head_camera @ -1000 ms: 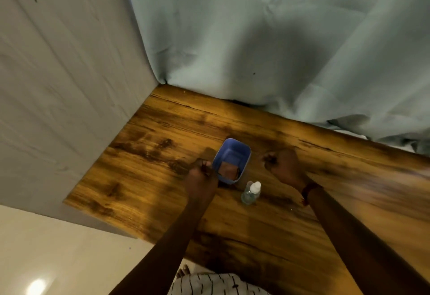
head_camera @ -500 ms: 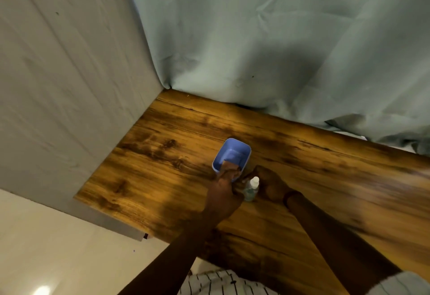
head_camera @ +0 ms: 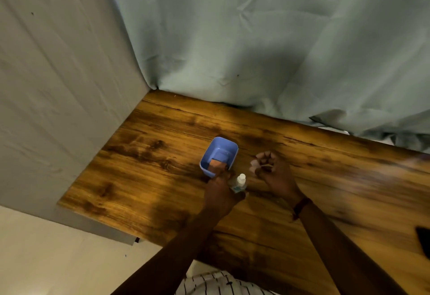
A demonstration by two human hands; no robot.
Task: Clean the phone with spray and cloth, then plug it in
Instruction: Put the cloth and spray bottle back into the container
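We see one dark slab (head_camera: pixel 424 241), cut off by the right edge of the frame; it may be the phone, but we cannot tell, nor which way it points. One spray bottle (head_camera: pixel 239 183) stands upright on the table (head_camera: pixel 144 178), white cap up, its lower half hidden by our left hand (head_camera: pixel 221 192), which wraps it from the near side. One blue tub (head_camera: pixel 218 156) sits just beyond, touching that hand's fingertips, with one orange cloth (head_camera: pixel 216 164) partly visible inside. Our right hand (head_camera: pixel 272 169) hovers right of the bottle, curled into a loose fist; whether it pinches anything is too blurred to make out.
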